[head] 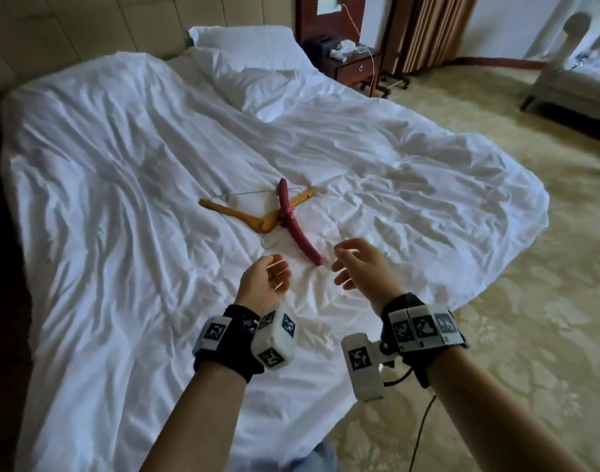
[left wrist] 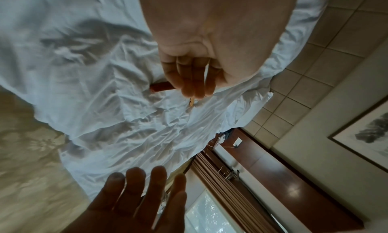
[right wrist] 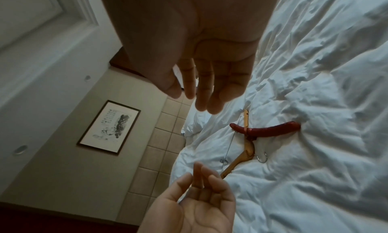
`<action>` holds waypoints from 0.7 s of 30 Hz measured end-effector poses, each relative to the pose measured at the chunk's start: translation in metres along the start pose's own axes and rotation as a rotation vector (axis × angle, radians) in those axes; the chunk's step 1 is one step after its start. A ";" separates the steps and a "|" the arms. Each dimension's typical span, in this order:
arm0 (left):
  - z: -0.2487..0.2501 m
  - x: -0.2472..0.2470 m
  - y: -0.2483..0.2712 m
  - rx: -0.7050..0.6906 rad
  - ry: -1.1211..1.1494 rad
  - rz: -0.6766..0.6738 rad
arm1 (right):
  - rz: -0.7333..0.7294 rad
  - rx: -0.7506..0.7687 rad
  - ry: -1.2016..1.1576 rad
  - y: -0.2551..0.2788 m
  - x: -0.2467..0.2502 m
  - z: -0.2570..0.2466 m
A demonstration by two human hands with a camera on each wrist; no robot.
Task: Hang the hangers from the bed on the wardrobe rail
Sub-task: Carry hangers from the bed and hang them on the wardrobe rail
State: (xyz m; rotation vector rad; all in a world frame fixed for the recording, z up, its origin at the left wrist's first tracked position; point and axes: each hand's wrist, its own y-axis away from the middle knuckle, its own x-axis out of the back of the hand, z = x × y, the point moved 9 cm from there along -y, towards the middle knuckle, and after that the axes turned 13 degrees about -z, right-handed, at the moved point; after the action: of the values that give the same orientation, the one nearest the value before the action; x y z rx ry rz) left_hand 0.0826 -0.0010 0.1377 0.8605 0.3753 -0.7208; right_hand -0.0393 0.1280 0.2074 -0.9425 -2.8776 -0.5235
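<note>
Two hangers lie crossed on the white bed [head: 121, 165]: a dark red padded hanger [head: 293, 226] [right wrist: 270, 130] lies over a tan wooden hanger [head: 240, 216] [right wrist: 247, 150] that has a metal hook [right wrist: 262, 157] and a wire bar. My left hand [head: 274, 277] hovers above the sheet just short of the hangers, palm up, fingers loosely curled, holding nothing. My right hand [head: 349, 267] hovers beside the red hanger's near end, fingers relaxed and spread, empty. In the left wrist view the left hand [left wrist: 195, 80] hides most of both hangers.
Pillows [head: 251, 73] lie at the head of the bed. A dark wooden nightstand [head: 353, 63] and a curtain [head: 431, 28] stand beyond. Patterned carpet [head: 530, 301] spreads to the right, with an armchair [head: 571, 80] far right. A framed picture [right wrist: 109, 127] hangs on the wall.
</note>
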 end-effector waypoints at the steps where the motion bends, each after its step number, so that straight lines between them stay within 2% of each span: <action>1: 0.004 -0.004 -0.016 0.005 0.017 0.006 | 0.001 -0.013 0.010 -0.016 0.007 -0.002; 7: 0.023 -0.026 -0.098 0.036 0.036 0.045 | -0.013 -0.108 -0.010 -0.117 0.035 0.001; 12: 0.037 -0.008 -0.146 0.044 -0.039 0.106 | -0.077 -0.201 0.024 -0.188 0.033 0.023; 18: 0.053 0.038 -0.201 0.015 -0.061 0.289 | -0.160 -0.279 0.288 -0.286 0.025 0.059; 21: 0.062 0.058 -0.223 0.004 -0.063 0.389 | -0.287 -0.340 0.430 -0.334 0.013 0.083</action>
State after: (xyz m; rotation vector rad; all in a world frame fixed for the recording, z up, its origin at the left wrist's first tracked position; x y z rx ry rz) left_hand -0.0333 -0.1728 0.0188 0.8803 0.1417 -0.3865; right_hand -0.2418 -0.0879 0.0321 -0.3702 -2.5751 -1.1121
